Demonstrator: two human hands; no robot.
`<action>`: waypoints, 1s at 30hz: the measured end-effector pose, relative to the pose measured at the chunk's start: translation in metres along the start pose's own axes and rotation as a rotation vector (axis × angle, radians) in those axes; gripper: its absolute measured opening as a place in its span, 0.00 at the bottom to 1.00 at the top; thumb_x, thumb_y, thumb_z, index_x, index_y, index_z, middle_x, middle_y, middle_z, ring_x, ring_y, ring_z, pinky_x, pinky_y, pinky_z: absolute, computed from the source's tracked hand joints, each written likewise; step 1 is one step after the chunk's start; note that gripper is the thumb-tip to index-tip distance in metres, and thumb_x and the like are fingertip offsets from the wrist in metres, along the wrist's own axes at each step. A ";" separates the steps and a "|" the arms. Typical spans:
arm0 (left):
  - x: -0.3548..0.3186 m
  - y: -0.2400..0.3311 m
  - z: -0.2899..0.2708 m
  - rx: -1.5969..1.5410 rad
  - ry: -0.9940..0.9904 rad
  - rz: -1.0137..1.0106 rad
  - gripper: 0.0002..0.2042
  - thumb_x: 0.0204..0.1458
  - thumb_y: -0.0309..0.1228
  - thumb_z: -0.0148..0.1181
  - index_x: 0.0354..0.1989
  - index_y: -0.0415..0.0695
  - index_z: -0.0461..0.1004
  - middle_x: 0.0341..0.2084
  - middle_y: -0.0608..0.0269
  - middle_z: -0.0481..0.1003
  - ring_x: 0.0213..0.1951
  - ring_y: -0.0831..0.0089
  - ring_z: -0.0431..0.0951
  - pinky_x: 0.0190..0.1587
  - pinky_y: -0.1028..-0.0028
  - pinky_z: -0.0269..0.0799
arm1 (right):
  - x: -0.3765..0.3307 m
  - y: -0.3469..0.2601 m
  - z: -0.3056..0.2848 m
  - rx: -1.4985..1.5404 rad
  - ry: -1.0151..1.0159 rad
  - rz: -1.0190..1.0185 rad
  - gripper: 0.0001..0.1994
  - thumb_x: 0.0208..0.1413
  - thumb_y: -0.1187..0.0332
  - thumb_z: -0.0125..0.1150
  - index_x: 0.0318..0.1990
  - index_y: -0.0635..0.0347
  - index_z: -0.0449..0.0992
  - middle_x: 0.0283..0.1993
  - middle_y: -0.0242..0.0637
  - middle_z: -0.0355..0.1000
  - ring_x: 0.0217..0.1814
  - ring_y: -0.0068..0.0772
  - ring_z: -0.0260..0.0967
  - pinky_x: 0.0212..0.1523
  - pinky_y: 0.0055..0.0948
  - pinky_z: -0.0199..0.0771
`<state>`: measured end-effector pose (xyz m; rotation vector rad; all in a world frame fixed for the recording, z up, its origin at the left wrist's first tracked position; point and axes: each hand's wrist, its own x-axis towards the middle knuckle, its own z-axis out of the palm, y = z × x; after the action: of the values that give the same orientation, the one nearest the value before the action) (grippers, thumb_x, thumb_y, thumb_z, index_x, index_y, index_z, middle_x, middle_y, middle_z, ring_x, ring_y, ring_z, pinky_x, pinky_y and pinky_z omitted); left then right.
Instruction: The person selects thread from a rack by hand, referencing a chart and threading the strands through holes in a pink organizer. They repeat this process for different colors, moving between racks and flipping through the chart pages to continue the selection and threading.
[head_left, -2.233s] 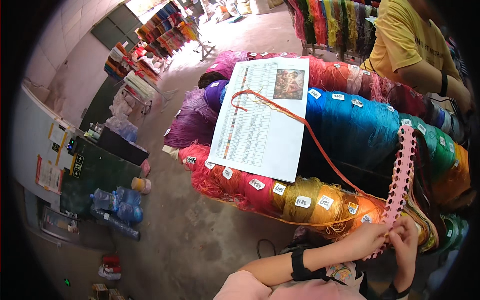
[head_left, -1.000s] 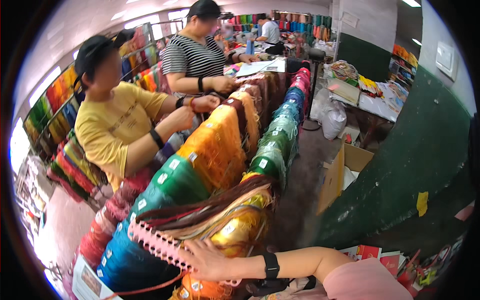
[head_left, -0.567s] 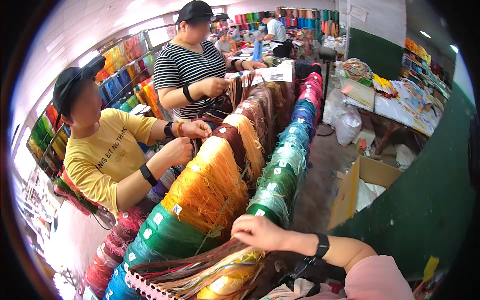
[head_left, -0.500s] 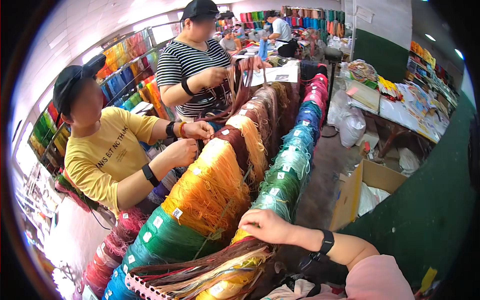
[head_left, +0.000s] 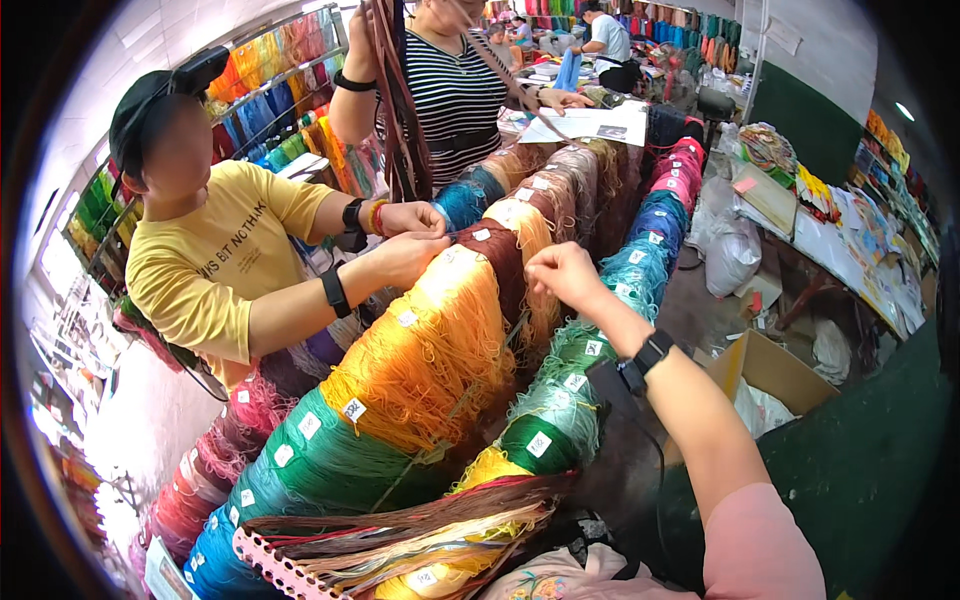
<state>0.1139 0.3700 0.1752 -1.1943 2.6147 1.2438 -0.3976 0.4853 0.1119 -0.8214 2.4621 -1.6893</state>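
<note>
My right hand (head_left: 563, 274) is raised over the middle thread rack, its fingers curled into a pinch beside the light orange skeins (head_left: 537, 245) and dark brown skeins (head_left: 490, 262). Whatever is between its fingertips is too small to make out. My left hand is out of view. Below my right arm, a bundle of brown, red, cream and yellow strands (head_left: 420, 525) lies across yellow skeins (head_left: 490, 468), with a pink strip with holes (head_left: 275, 565) at its left end. Bright orange skeins (head_left: 420, 370) hang beside green ones (head_left: 350, 455), all with small white labels.
Across the rack, a person in yellow (head_left: 230, 270) has both hands at the brown and orange skeins. Another in stripes (head_left: 460, 110) holds up long brown strands (head_left: 392, 100). A teal-to-red thread row (head_left: 625, 280) runs along the right, near a cardboard box (head_left: 765, 375) and table (head_left: 800, 240).
My right hand has moved from the yellow skeins forward to the light orange and brown ones. The person in stripes has lifted the brown strands higher. The view has shifted slightly.
</note>
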 end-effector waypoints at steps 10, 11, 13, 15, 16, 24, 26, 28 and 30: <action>0.075 0.157 0.017 0.252 -0.150 0.219 0.05 0.42 0.25 0.54 0.27 0.37 0.69 0.23 0.50 0.70 0.25 0.56 0.71 0.25 0.68 0.64 | 0.043 0.012 0.010 -0.089 -0.143 0.005 0.05 0.40 0.75 0.55 0.24 0.68 0.73 0.19 0.39 0.70 0.16 0.27 0.69 0.20 0.22 0.69; 0.088 0.163 0.025 0.191 -0.143 0.391 0.05 0.42 0.25 0.54 0.27 0.37 0.69 0.23 0.50 0.70 0.26 0.56 0.71 0.26 0.68 0.65 | 0.042 0.011 0.010 -0.025 -0.180 0.019 0.05 0.40 0.75 0.55 0.24 0.68 0.73 0.19 0.39 0.70 0.16 0.27 0.69 0.20 0.22 0.69; 0.112 0.178 0.039 0.176 -0.164 0.441 0.05 0.42 0.25 0.54 0.28 0.37 0.69 0.23 0.50 0.70 0.26 0.55 0.71 0.27 0.68 0.65 | 0.041 0.015 0.006 0.037 -0.233 0.035 0.05 0.40 0.75 0.54 0.25 0.68 0.73 0.20 0.40 0.70 0.17 0.26 0.69 0.21 0.22 0.69; 0.132 0.195 0.055 0.130 -0.164 0.543 0.05 0.42 0.24 0.53 0.28 0.37 0.69 0.23 0.50 0.70 0.27 0.55 0.71 0.28 0.68 0.66 | 0.040 0.022 -0.003 0.012 -0.286 -0.143 0.06 0.41 0.73 0.55 0.25 0.69 0.73 0.19 0.35 0.70 0.17 0.20 0.67 0.19 0.18 0.66; 0.140 0.203 0.063 0.133 -0.188 0.532 0.04 0.43 0.24 0.53 0.28 0.37 0.69 0.23 0.51 0.70 0.27 0.55 0.71 0.28 0.68 0.66 | 0.040 0.020 -0.008 0.034 -0.358 -0.120 0.06 0.42 0.73 0.54 0.26 0.68 0.73 0.18 0.34 0.69 0.18 0.19 0.67 0.20 0.18 0.65; 0.189 0.239 0.098 0.156 -0.325 0.689 0.04 0.40 0.23 0.55 0.25 0.37 0.69 0.21 0.54 0.69 0.24 0.58 0.71 0.26 0.70 0.68 | 0.030 0.020 0.003 0.090 -0.550 -0.042 0.07 0.43 0.73 0.53 0.28 0.68 0.73 0.18 0.35 0.69 0.18 0.20 0.68 0.20 0.19 0.67; 0.200 0.237 0.110 0.178 -0.331 0.690 0.04 0.40 0.24 0.54 0.25 0.37 0.69 0.21 0.55 0.69 0.25 0.58 0.71 0.27 0.70 0.68 | 0.025 0.024 0.011 0.003 -0.589 -0.192 0.08 0.43 0.74 0.51 0.32 0.68 0.72 0.20 0.40 0.70 0.19 0.26 0.69 0.22 0.22 0.68; 0.212 0.242 0.117 0.271 -0.369 0.669 0.05 0.41 0.26 0.53 0.26 0.37 0.69 0.25 0.56 0.70 0.29 0.58 0.71 0.30 0.68 0.68 | 0.026 0.035 0.018 -0.043 -0.600 -0.251 0.08 0.44 0.74 0.50 0.32 0.67 0.71 0.21 0.42 0.69 0.19 0.29 0.70 0.23 0.24 0.68; 0.222 0.244 0.124 0.303 -0.325 0.713 0.06 0.42 0.26 0.53 0.26 0.37 0.69 0.26 0.56 0.70 0.30 0.59 0.71 0.31 0.69 0.68 | 0.030 0.044 0.021 -0.474 -0.334 -0.348 0.08 0.44 0.73 0.50 0.32 0.67 0.70 0.23 0.48 0.68 0.21 0.35 0.70 0.24 0.29 0.68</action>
<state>-0.2361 0.4084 0.1820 0.0121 2.8905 0.9159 -0.4337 0.4658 0.0724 -1.5127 2.6053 -0.9133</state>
